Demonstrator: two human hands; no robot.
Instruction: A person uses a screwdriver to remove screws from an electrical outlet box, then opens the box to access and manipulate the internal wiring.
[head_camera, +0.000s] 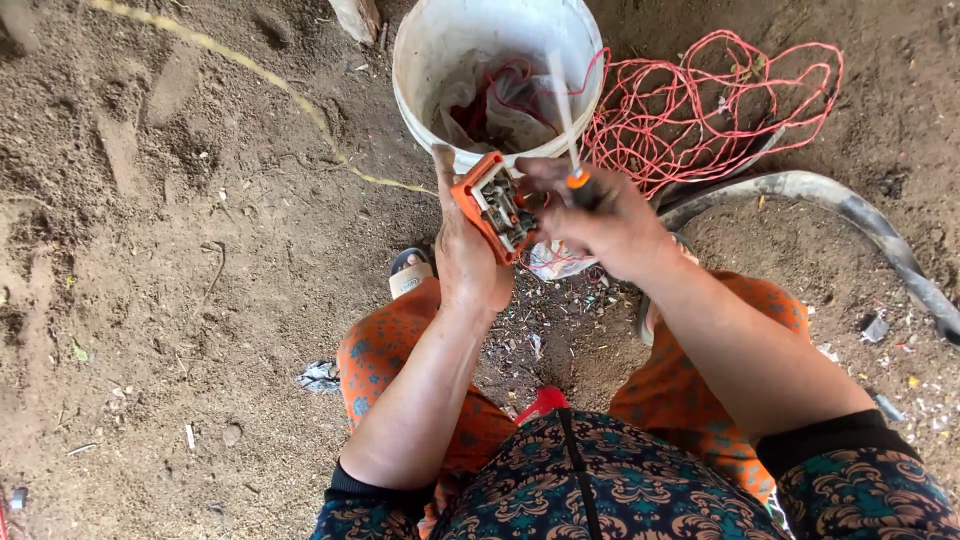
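Dirt floor lies at our left, then our left hand, fingers closed around an orange switch box held upright before the white bucket. Our right hand is clenched on a screwdriver (orange collar, pale handle pointing up), its tip at the box's innards. Tilted so, it could slip and jab our palm. Red wire tangles rightward.

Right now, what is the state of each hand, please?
Left hand: closed on the orange electrical part, open side facing up.
Right hand: closed on a screwdriver with an orange collar.
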